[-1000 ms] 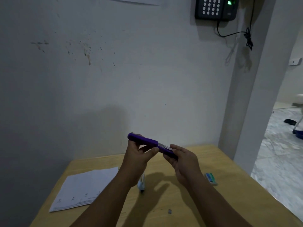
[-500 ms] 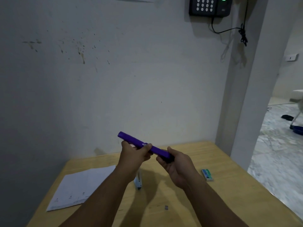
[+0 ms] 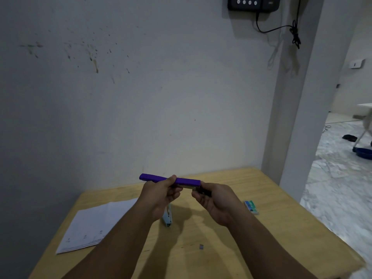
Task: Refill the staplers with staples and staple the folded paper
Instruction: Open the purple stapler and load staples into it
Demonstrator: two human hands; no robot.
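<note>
I hold a purple stapler (image 3: 187, 181) level above the wooden table (image 3: 281, 228). My left hand (image 3: 161, 196) grips its middle from below, thumb on top. My right hand (image 3: 215, 200) pinches its right end, where a metal part shows under the purple top. A second, pale blue-white stapler (image 3: 167, 217) lies on the table beneath my left hand, partly hidden. A folded white paper (image 3: 94, 224) lies at the left. A small blue-green staple box (image 3: 251, 207) rests to the right of my right hand.
A small dark scrap (image 3: 201, 246), perhaps a staple strip, lies near the table's front centre. The table stands against a stained white wall with a keypad (image 3: 253, 3) and cable above. A doorway at the right opens onto a marble floor (image 3: 340, 178).
The purple stapler has levelled from a slant to nearly horizontal. The right hand shifted from gripping over its end to pinching it from below. The view tilted down slightly.
</note>
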